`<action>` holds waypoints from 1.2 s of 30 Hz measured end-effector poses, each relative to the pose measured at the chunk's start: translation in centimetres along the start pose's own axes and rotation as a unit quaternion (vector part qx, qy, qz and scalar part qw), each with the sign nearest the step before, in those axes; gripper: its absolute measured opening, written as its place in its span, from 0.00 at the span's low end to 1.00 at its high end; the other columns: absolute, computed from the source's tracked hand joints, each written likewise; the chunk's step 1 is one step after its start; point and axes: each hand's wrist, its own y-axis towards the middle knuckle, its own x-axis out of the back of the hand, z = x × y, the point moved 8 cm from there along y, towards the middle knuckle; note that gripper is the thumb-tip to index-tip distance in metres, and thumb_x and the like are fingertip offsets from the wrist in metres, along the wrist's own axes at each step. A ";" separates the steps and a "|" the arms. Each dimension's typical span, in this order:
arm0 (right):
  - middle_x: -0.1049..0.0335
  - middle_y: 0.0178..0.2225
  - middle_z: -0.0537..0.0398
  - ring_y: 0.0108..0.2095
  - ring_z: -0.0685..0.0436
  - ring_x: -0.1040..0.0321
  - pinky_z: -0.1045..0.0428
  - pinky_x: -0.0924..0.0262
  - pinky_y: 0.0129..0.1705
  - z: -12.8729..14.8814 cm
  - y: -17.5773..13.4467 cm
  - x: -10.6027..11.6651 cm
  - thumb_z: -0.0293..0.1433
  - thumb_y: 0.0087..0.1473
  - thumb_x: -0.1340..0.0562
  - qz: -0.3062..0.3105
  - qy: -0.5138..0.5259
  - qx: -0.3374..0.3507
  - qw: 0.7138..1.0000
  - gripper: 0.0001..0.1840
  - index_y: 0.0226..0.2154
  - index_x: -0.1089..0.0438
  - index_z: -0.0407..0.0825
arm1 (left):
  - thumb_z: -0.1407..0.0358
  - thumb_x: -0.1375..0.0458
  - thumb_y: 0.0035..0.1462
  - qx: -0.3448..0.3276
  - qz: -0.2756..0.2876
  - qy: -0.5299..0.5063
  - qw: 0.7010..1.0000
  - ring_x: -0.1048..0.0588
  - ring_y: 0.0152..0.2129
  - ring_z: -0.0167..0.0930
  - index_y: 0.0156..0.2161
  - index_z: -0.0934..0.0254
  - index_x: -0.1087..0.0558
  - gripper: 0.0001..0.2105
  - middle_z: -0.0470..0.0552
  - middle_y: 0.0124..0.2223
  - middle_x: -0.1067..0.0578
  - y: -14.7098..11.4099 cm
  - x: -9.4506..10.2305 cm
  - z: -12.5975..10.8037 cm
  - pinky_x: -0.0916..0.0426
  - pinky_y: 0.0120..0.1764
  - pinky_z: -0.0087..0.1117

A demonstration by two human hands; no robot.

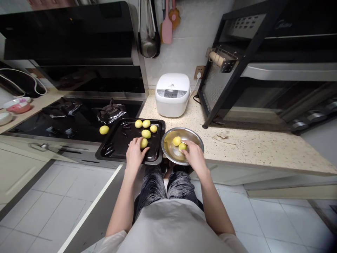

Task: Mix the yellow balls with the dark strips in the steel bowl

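My left hand (136, 153) is over the front of a black baking tray (119, 140), its fingers closed round a lemon (144, 143). Several more lemons lie on the tray just behind it, one of them this lemon (146, 134). Over the steel bowl (170, 157) to the right, my right hand (193, 153) has its thumb and fingers on a second lemon (182, 147). Beside that one, another lemon (177, 141) rests in the bowl. Both palms are turned away from view.
A white rice cooker (172, 95) stands behind the bowl, plugged into the wall. One lemon (104, 130) lies on the black gas hob (86, 119) left of the tray. A black rack (223, 73) with an oven is at right. An open cabinet door (92, 207) juts out at lower left.
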 end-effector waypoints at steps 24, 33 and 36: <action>0.23 0.43 0.49 0.36 0.41 0.26 0.47 0.33 0.42 0.2 -0.7 0.3 0.23 0.55 0.40 -0.038 0.000 0.006 0.999 0.13 0.43 0.33 0.50 | 0.65 0.35 0.56 -0.220 0.187 -0.017 0.957 0.22 0.48 0.44 0.51 0.63 0.26 0.18 0.57 0.50 0.20 1.1 -3.3 -12.4 0.31 0.50 0.43; 0.23 0.45 0.48 0.39 0.40 0.25 0.47 0.32 0.43 0.2 -0.7 0.2 0.22 0.55 0.37 -0.029 0.009 0.008 0.999 0.13 0.43 0.30 0.49 | 0.66 0.35 0.59 -0.233 0.200 0.045 0.951 0.23 0.51 0.45 0.55 0.64 0.25 0.18 0.58 0.52 0.20 1.2 -4.2 -13.2 0.33 0.52 0.45; 0.23 0.46 0.47 0.40 0.39 0.24 0.46 0.31 0.44 0.1 -0.8 0.2 0.23 0.55 0.37 -0.035 0.013 0.011 0.999 0.13 0.44 0.30 0.49 | 0.67 0.36 0.60 -0.226 0.178 0.042 0.957 0.24 0.50 0.44 0.55 0.64 0.25 0.18 0.58 0.52 0.21 1.0 -3.6 -12.8 0.33 0.52 0.44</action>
